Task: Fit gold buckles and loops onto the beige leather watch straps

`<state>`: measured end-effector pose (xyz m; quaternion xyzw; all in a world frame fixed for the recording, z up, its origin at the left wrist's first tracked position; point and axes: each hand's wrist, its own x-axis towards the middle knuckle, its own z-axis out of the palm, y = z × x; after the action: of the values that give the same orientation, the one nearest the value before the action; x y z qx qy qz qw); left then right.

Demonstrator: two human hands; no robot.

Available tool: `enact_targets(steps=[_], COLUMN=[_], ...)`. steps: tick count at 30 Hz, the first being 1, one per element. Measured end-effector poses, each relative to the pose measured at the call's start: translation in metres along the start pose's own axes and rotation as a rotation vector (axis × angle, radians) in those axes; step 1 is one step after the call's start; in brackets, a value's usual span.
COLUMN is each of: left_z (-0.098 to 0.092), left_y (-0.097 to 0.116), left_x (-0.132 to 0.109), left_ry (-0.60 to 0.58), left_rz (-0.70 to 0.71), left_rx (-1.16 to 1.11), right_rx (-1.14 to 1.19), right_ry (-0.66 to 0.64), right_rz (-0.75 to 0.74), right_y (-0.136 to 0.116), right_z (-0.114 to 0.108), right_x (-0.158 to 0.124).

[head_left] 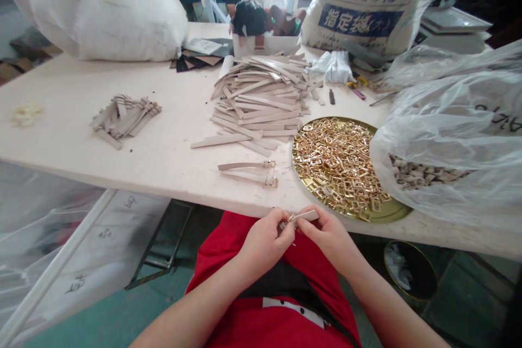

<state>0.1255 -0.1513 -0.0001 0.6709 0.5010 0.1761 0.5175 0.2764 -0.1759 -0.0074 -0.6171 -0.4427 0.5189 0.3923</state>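
Note:
Just off the table's front edge, above my lap, both hands are closed on one beige strap with a small gold buckle. My left hand pinches it at the buckle end, and the fingers partly cover the buckle. My right hand grips the strap's flat part between thumb and fingers. Two finished-looking straps with buckles lie on the table in front of my hands. To the right, a round gold tray holds a heap of gold buckles. Beyond lies a big pile of flat beige strips.
A bundle of buckled straps lies left on the table. A clear plastic bag with small beige loops overlaps the tray. Large white sacks stand behind, with yellow-handled pliers at back right. A round bin is below.

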Motion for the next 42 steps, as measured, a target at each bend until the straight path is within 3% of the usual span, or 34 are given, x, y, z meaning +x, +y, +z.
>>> enact_targets(steps=[4, 6, 8, 11, 13, 19, 24, 28, 29, 32, 35, 39, 42], left_z=[0.0, 0.001, 0.003, 0.005, 0.005, -0.003, 0.003, 0.007, 0.006, 0.004, 0.002, 0.004, 0.004], left_y=[-0.003, -0.004, -0.005, -0.005, -0.003, 0.001, -0.006, -0.003, -0.001, 0.002, 0.001, 0.001, 0.008], left_x=[0.001, 0.002, 0.005, 0.008, 0.009, 0.009, 0.02, 0.027, 0.028, 0.031, 0.033, 0.035, 0.037], left_ry=[-0.028, -0.037, -0.031, 0.01, 0.022, -0.071, -0.128, -0.109, -0.115, -0.089, -0.07, -0.085, -0.081], left_rz=[0.022, 0.034, 0.021, -0.028, -0.036, 0.044, -0.007, 0.083, 0.117, 0.116, 0.068, 0.061, 0.065], left_rx=[0.008, -0.003, -0.02, -0.032, -0.029, -0.016, -0.215, -0.181, -0.128, -0.05, -0.064, -0.08, -0.073], right_rx=[0.35, 0.387, 0.206, -0.216, -0.332, -0.01, -0.189, -0.341, -0.407, -0.784, -1.08, -1.068, -0.81], right_ry=[-0.195, -0.25, -0.144, 0.151, 0.224, -0.081, -0.022, -0.149, -0.113, 0.207, 0.23, 0.219, 0.267], right_rz=[0.184, 0.213, 0.117, -0.161, -0.237, -0.02, -0.241, -0.322, -0.309, -0.253, -0.226, -0.3, -0.267], right_y=[0.005, 0.005, 0.004, 0.001, 0.001, -0.001, -0.009, -0.011, -0.01, -0.002, 0.007, 0.017, 0.017], right_z=[-0.003, -0.003, 0.0, 0.004, 0.004, -0.008, -0.011, -0.034, -0.042, -0.067, -0.077, -0.074, -0.071], right_x=[0.005, 0.006, 0.005, 0.001, 0.002, 0.006, -0.006, 0.002, 0.009, 0.035, 0.054, 0.059, 0.055])
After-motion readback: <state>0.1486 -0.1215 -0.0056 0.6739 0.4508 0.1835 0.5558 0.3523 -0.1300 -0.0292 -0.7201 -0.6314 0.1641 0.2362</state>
